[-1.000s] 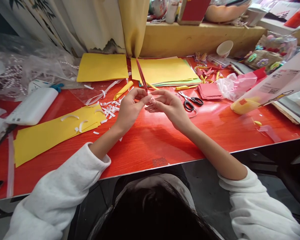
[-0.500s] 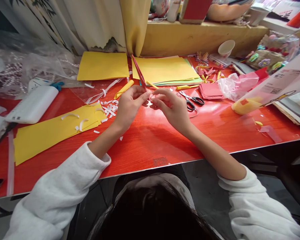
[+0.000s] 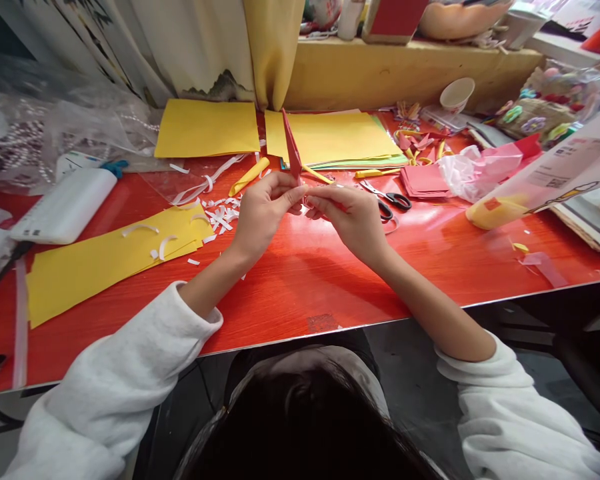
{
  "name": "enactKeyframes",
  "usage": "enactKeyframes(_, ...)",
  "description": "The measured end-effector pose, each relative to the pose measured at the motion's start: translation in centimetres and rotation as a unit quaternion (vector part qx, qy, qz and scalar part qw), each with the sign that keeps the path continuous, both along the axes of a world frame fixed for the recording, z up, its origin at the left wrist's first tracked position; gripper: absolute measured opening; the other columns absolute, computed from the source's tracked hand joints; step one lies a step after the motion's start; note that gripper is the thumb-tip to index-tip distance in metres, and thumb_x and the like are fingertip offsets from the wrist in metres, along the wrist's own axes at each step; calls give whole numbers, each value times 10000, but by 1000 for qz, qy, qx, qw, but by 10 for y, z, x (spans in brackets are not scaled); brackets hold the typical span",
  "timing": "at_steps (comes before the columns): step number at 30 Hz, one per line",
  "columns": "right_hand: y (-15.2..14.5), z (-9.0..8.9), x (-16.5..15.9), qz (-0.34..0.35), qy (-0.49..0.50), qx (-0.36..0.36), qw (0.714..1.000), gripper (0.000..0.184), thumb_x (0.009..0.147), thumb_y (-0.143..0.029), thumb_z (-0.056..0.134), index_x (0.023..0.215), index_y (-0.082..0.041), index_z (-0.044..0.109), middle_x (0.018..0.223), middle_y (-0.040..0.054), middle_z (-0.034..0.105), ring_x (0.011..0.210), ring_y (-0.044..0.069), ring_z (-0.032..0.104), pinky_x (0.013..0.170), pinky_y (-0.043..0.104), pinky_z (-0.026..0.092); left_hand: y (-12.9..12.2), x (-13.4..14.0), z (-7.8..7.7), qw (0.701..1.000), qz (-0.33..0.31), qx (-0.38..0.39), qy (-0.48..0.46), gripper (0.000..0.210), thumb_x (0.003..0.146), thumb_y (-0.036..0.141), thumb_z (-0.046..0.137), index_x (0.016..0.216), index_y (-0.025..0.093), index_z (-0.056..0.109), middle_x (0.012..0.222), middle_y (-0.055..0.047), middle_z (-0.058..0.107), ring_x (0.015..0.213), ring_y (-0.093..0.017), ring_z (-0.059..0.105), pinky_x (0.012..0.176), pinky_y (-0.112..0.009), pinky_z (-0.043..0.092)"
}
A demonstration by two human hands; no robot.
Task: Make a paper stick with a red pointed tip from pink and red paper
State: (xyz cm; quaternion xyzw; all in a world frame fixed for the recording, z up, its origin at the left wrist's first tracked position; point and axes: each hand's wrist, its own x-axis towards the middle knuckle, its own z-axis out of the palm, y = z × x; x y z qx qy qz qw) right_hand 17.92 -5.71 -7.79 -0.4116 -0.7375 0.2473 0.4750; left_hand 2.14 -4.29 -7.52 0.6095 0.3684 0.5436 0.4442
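My left hand (image 3: 263, 217) is closed, its thumb and fingers pinching the lower end of a folded red paper piece (image 3: 292, 145), which stands up with a narrow pointed top. Meeting it fingertip to fingertip, my right hand (image 3: 353, 217) is also in a pinch; whatever lies between its fingers is too small to make out. Just beyond the hands a thin yellow paper strip (image 3: 317, 175) slants down to the right; I cannot tell if it joins the red piece. Black-handled scissors (image 3: 398, 201) lie close to my right hand, partly hidden by it.
White paper scraps (image 3: 223, 219) and long yellow sheets (image 3: 95, 259) lie on the left of the red table (image 3: 300, 287). Yellow sheets (image 3: 330, 137) are stacked behind. At the right are red paper squares (image 3: 425, 181), pink tissue (image 3: 480, 170) and a clear printed bag (image 3: 555, 177). A white power bank (image 3: 63, 207) sits left.
The red paper piece has turned more upright, its tip shifting right. The fingertips of both hands have come closer together, and the right hand has tilted slightly. The view has shifted a little.
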Motion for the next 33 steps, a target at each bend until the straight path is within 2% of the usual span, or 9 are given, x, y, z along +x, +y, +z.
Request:
enactKeyframes(5,0,2,1,10,-19,3,1000,238,897,-302,508,1027,-268,705,850,22,644,762,131,611,762,308,514,1,-1,-1,1000,3,-15,-16,147,790,291,674,802,185,573,711,18,626,612,-74,600,599,-209,506)
enactKeyframes(10,2,-1,1,2,-11,-5,1000,236,890,-277,520,1034,-312,705,873,8,620,737,119,599,740,305,518,3,-1,-2,1000,-13,-25,-10,133,810,304,648,829,206,561,714,23,619,681,-84,597,608,-200,485)
enactKeyframes(17,1,-2,-1,18,27,-36,999,213,877,-317,543,1008,-296,710,905,9,625,763,121,602,735,298,531,6,-1,-7,993,-75,-67,-54,101,826,287,632,837,231,549,695,28,566,663,-84,562,607,-212,468)
enactKeyframes(21,-3,0,-4,51,76,-69,993,220,863,-316,556,1013,-238,697,909,17,643,759,113,608,731,285,534,7,-1,-8,992,-81,-69,-68,93,833,265,621,815,227,538,673,29,551,639,-84,554,591,-220,469)
enactKeyframes(27,0,2,-4,4,126,-118,985,215,851,-255,543,1039,-233,644,886,-6,649,773,96,621,730,238,530,2,-1,1,996,-78,-31,-37,69,805,204,627,862,236,605,880,5,641,827,-114,616,659,-233,496)
enactKeyframes(31,4,1,2,1,93,-76,993,206,876,-239,489,1007,-241,647,909,-9,640,822,105,614,763,257,522,-1,-5,7,989,-144,-4,21,155,753,76,594,752,208,675,887,-7,665,911,-150,622,788,-287,507)
enactKeyframes(33,5,1,5,10,45,-31,998,214,884,-231,478,1004,-249,654,902,-5,629,837,113,604,766,269,518,0,-9,9,991,-130,16,38,194,757,64,557,710,204,682,825,-11,664,859,-151,621,778,-302,505)
